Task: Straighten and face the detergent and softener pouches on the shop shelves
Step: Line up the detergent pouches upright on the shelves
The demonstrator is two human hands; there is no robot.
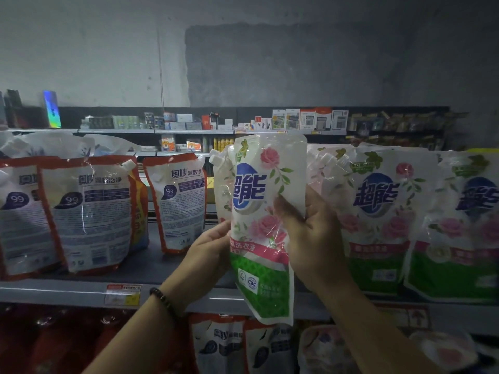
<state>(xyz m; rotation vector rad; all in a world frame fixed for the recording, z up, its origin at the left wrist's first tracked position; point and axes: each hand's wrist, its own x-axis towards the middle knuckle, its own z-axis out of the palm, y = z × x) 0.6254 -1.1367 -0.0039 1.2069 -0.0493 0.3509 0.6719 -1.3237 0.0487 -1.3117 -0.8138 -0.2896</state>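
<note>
Left hand [210, 252] grips the rose pouch [259, 225] by its left edge; right hand [310, 233] pinches the right edge, thumb on the front. Pouch held clear of the shelf [54, 292], label forward, slightly tilted, at the left end of the rose row [378, 206], right of the red pouches [86, 211]. Step: facing it. Next, probably: seat it upright there. Room dim; patched grey wall [297, 63] behind.

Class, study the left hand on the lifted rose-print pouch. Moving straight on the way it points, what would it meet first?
The left hand points up and rightward into the rose-print pouch it grips, so that comes first. Behind that, probably the pale spouted pouch on the shelf; depth is unclear.
</note>
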